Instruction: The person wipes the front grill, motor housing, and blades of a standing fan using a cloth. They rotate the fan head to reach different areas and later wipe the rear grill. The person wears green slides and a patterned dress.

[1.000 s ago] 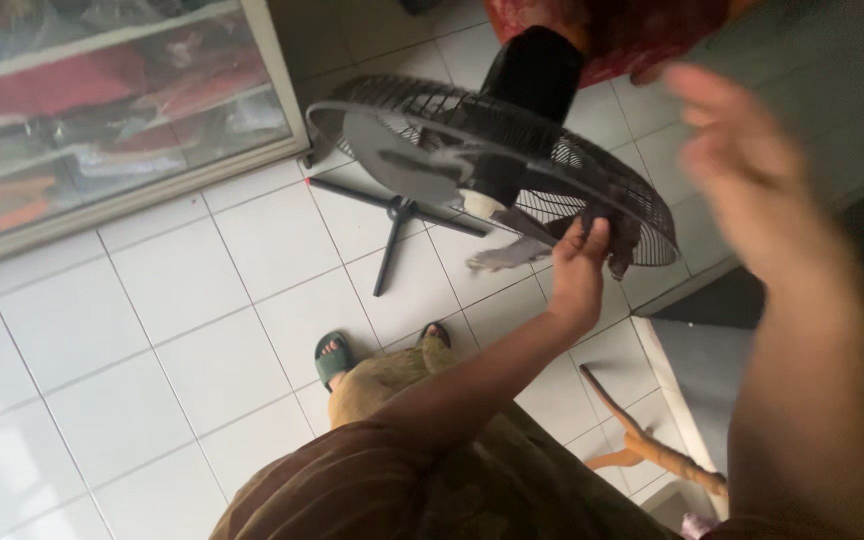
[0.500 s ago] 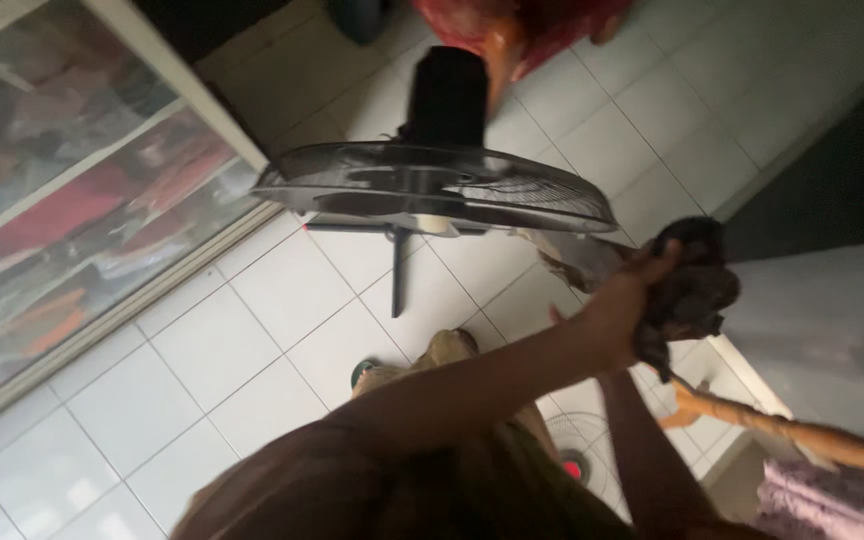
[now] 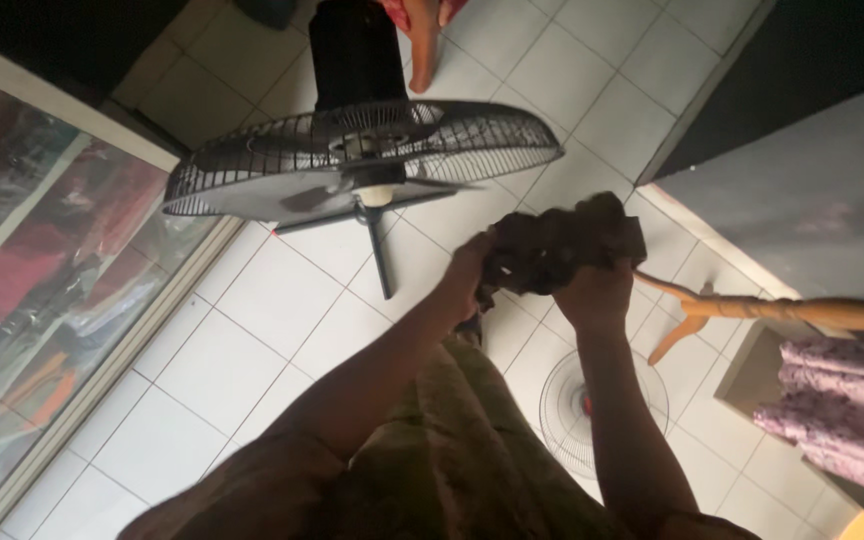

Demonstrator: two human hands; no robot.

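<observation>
- The dark cloth (image 3: pixel 564 246), a bunched rag, sits just right of centre, held up in the air between both hands, at about four o'clock from the fan's hub and apart from the fan.
- The step in hand looks like gathering or folding the rag between wipes of the fan; the next move would seem to call for one hand to carry a fresh face of it back to the grille.
- The left hand (image 3: pixel 468 272) is closed on the rag's left end, fingers wrapped in.
- The right hand (image 3: pixel 597 292) grips the rag from below, curled narrow around it.
- The black standing fan (image 3: pixel 352 165) stands at eleven o'clock, front guard off.
- A round wire guard (image 3: pixel 602 410) lies on the tiled floor (image 3: pixel 252 330) at five o'clock.
</observation>
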